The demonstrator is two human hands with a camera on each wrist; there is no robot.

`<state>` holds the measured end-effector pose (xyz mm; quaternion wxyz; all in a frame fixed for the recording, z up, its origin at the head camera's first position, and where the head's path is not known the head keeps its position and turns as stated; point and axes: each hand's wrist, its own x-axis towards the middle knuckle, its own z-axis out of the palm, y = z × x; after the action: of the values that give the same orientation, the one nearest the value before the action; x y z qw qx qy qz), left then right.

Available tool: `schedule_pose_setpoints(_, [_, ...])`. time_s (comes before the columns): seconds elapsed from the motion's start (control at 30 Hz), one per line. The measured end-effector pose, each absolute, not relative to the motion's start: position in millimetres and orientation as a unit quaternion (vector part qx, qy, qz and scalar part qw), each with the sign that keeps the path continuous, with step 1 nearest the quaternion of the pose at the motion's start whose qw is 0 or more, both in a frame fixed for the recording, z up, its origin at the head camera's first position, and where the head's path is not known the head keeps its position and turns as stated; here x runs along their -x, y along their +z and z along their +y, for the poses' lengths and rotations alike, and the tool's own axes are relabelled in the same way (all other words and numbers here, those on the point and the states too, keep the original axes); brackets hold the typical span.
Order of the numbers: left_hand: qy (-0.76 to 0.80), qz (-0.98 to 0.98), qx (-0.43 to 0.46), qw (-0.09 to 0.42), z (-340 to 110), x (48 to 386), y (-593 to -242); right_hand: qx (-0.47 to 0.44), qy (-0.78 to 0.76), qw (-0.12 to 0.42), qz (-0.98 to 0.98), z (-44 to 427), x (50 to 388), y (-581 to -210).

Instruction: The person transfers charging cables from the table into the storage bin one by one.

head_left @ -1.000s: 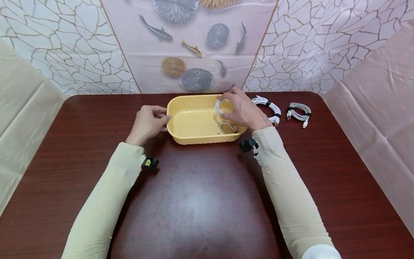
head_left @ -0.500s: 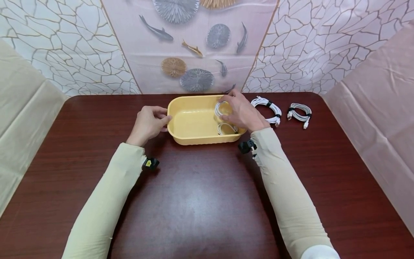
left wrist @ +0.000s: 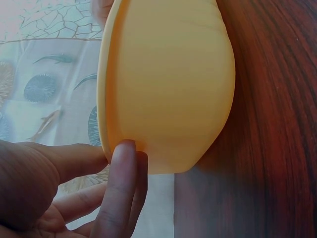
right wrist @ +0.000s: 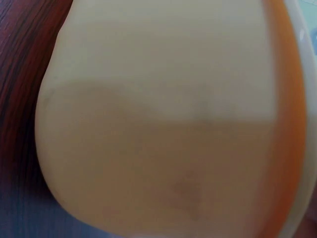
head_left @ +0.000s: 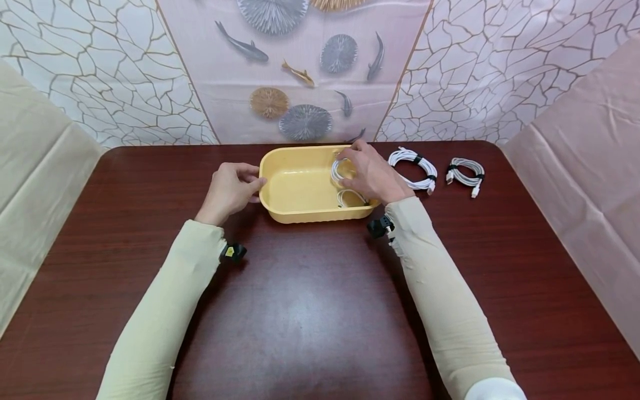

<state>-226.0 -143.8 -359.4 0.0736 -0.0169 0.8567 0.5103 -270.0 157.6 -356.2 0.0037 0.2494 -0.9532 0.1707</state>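
White coil [head_left: 334, 171], in right grip [head_left: 372, 173], within yellow tray [head_left: 295, 191]

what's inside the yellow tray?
A far white cable loop and a near white cable loop in the right end of the tray. Anything under the right hand is hidden.

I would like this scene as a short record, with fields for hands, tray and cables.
Left hand: pinches the left end of the tray
Right hand: over the tray's right end, fingers at a white coil; hold unclear
Tray: yellow, on the dark table
Also inside: second coil, near the front side
Outside, to the right: larger coil, smaller coil, both with black ties
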Motion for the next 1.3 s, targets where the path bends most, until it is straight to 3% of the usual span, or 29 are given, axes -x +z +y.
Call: schedule_pose_setpoints(1.3, [0.519,0.851,0.03,0.078,-142.8,226.0,-359.1,-0.244,0.112,-0.002,-0.963,151.3,272.1,-366.2])
